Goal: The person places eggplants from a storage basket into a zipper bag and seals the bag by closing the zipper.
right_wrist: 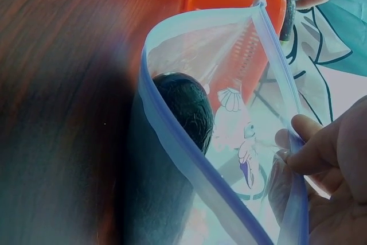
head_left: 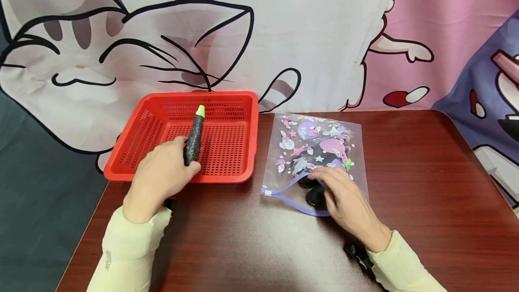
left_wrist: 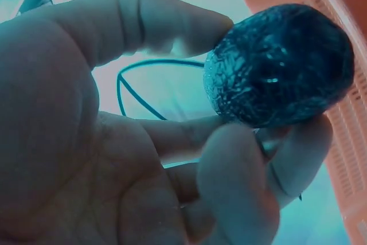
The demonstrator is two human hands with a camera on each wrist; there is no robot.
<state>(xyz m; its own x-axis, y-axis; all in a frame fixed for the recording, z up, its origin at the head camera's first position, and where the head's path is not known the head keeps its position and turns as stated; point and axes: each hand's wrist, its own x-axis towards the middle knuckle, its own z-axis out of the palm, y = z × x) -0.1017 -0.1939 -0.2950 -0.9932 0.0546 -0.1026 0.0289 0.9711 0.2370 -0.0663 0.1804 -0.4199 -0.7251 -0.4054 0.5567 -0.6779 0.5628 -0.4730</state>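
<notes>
My left hand [head_left: 166, 170] grips a dark, speckled, zucchini-like vegetable [head_left: 194, 139] with a bright green tip. It is held tilted over the near side of a red plastic basket [head_left: 250, 148]. The left wrist view shows its rounded, glossy end [left_wrist: 281, 67] between thumb and fingers. On the right, a clear zip bag [head_left: 273, 148] with cartoon prints and a purple edge lies with its mouth spread. My right hand [head_left: 350, 197] pinches one side of that mouth, as the right wrist view shows. Dark rounded ends of similar things [head_left: 316, 197] show inside the bag.
A dark red-brown wooden table [head_left: 425, 170] carries the basket and bag. Behind it hangs a cartoon-printed cloth [head_left: 324, 35]. The bag's white slider [head_left: 267, 192] sits at the left end of its purple edge.
</notes>
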